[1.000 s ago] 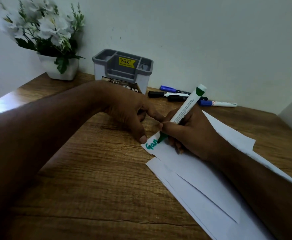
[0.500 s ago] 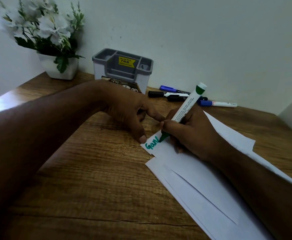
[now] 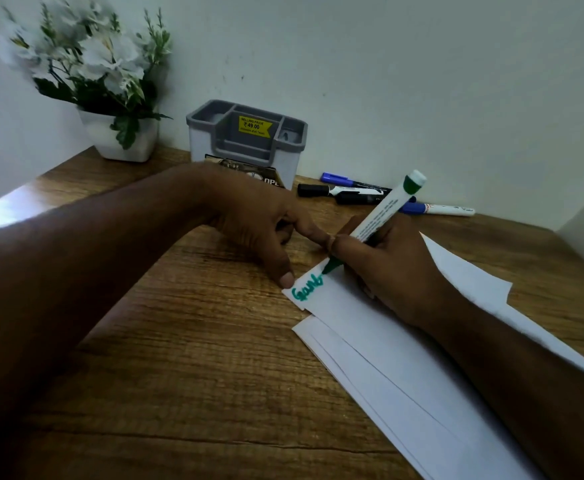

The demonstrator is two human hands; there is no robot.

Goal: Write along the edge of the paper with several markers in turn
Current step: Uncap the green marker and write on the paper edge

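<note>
My right hand (image 3: 392, 271) grips a green marker (image 3: 384, 218), whose tip touches the near-left corner of the top sheet of white paper (image 3: 363, 327). Green letters (image 3: 306, 289) run along that edge. My left hand (image 3: 259, 230) presses the paper's corner with its thumb, and its forefinger points toward the right hand. Several sheets lie stacked and fanned under my right forearm. Three other markers, blue (image 3: 339, 179), black (image 3: 346, 192) and blue-capped white (image 3: 439, 209), lie on the wooden table near the wall.
A grey desk organiser (image 3: 249, 140) with a yellow price sticker stands against the wall. A white pot of white flowers (image 3: 110, 98) stands at the back left. The wooden table (image 3: 186, 358) stretches toward me on the left.
The green writing has grown by a letter or two toward the right. The marker has shifted slightly right with it. My left hand has stayed on the corner.
</note>
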